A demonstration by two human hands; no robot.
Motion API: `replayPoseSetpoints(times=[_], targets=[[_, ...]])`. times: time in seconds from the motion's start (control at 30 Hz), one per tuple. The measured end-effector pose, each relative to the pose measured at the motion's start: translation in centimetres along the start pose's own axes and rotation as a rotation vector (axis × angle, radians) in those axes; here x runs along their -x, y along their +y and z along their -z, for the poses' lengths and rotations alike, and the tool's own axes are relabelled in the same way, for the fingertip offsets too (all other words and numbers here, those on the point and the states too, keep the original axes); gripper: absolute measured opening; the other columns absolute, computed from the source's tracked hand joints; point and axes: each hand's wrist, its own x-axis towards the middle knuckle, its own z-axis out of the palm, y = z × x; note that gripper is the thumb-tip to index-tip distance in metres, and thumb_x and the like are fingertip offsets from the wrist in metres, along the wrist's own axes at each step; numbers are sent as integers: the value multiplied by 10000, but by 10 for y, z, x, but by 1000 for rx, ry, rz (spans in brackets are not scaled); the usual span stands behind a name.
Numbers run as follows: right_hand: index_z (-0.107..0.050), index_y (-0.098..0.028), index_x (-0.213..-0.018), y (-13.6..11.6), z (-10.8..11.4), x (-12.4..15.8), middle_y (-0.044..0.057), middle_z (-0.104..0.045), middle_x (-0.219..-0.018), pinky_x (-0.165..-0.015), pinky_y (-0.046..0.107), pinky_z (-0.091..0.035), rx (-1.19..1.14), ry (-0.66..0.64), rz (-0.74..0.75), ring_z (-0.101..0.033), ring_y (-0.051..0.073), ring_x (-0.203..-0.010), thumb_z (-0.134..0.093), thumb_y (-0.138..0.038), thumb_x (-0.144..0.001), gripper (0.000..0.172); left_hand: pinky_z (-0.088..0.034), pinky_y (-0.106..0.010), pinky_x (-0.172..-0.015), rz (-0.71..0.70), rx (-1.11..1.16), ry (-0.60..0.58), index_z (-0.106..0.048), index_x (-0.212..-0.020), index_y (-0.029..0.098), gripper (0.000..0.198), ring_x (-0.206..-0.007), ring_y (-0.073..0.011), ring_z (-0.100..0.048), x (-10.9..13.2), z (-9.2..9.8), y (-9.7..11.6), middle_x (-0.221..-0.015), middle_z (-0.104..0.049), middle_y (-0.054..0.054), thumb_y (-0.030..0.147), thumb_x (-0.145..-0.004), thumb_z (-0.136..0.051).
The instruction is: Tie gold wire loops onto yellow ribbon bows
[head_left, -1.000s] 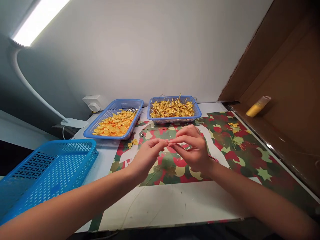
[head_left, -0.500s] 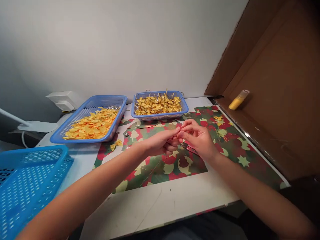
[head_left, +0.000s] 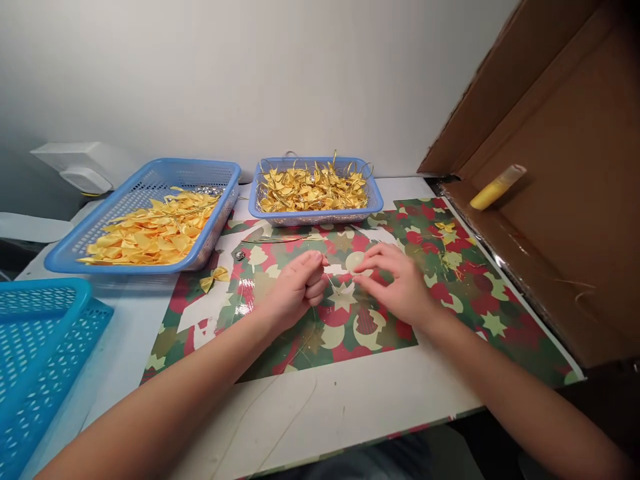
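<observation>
As left fingers (head_left: 315,291) pinch together, right fingers (head_left: 381,256) apart, patterned sheet (head_left: 383,330), pale wall (head_left: 280,80), cardboard (head_left: 565,167)

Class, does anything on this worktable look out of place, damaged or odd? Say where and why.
The patterned sheet looks worn: left of the left hand, a ragged white patch interrupts its print, possibly a tear. A yellow bow lies near a blue basket rather than inside, perhaps deliberately.

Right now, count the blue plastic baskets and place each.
3: left light-blue plastic basket and right light-blue plastic basket, both at the rear; bright-blue plastic basket, front left, cut off by the frame.
</observation>
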Motion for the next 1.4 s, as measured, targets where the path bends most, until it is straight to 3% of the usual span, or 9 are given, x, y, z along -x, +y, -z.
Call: replayPoseSetpoints(times=[0.2, 0.33, 0.63, 0.73, 0.8, 0.93, 1.0, 1.17, 1.4], targets=[[-677, -188, -801, 4, -7, -39, 43, -674, -953, -789, 357, -316, 537, -531, 592, -507, 205, -889, -613, -142, -895, 122, -177, -121, -360, -50, 19, 73, -517, -729, 172, 394, -417, -35, -138, -4, 10, -6, -493, -205, 123, 471, -732, -774], [-665, -181, -730, 5, -15, -68, 37, -656, -824, -736, 339, -279, 610, -800, 773, -498, 199, -835, -651, -149, -870, 145, -191, -120, -375, -51, 44, 79, -515, -732, 166, 404, -424, -33, -153, -3, 11, -9, -503, -226, 118, 485, -739, -763], [-659, -165, -777, 9, -15, -63, 78, -646, -810, -728, 331, -339, 619, -818, 880, -513, 207, -825, -529, -64, -892, 201, -208, -126, -392, -23, 90, 102, -516, -724, 163, 381, -419, -34, -156, -4, 11, -7, -496, -209, 119, 466, -765, -743], [-633, -158, -789, 6, -6, -58, 98, -639, -839, -734, 345, -365, 548, -804, 692, -510, 222, -838, -475, -82, -914, 215, -181, -136, -381, -20, 79, 102, -516, -721, 171, 377, -420, -40, -132, -3, 10, -6, -492, -188, 122, 471, -764, -740], [-601, -168, -810, 1, 2, -50, 83, -630, -849, -732, 340, -387, 384, -721, 403, -513, 208, -818, -470, -126, -926, 180, -170, -144, -383, -22, 53, 100, -526, -718, 172, 374, -421, -43, -126, -2, 9, -6, -480, -182, 123, 479, -766, -735], [-578, -195, -882, -9, 3, -18, 14, -608, -797, -628, 274, -423, -201, -380, -311, -528, 133, -680, -455, -280, -963, 170, -173, -163, -399, -4, -39, 63, -584, -724, 160, 378, -419, -46, -142, 0, 8, -8, -451, -209, 120, 509, -766, -725], [-627, -197, -935, -11, -5, -2, 13, -639, -827, -661, 265, -467, -483, -223, -522, -585, 127, -727, -557, -351, -916, 171, -172, -173, -409, -3, -101, 41, -625, -736, 153, 382, -422, -48, -158, 1, 8, -10, -445, -229, 113, 522, -769, -718], [-717, -214, -990, -16, -15, 8, 20, -699, -846, -761, 272, -523, -701, -57, -672, -642, 129, -799, -694, -429, -819, 276, -167, -198, -421, -53, -302, 49, -699, -736, 157, 357, -433, -62, -204, 4, 3, -11, -441, -287, 85, 511, -783, -696], [-686, -197, -818, -23, -13, 9, 9, -667, -757, -668, 252, -552, -750, -70, -753, -644, 124, -717, -709, -480, -789, 286, -252, -211, -438, -196, -475, 97, -682, -640, 177, 198, -447, -75, -295, 15, -9, -13, -467, -410, 45, 318, -777, -703]])
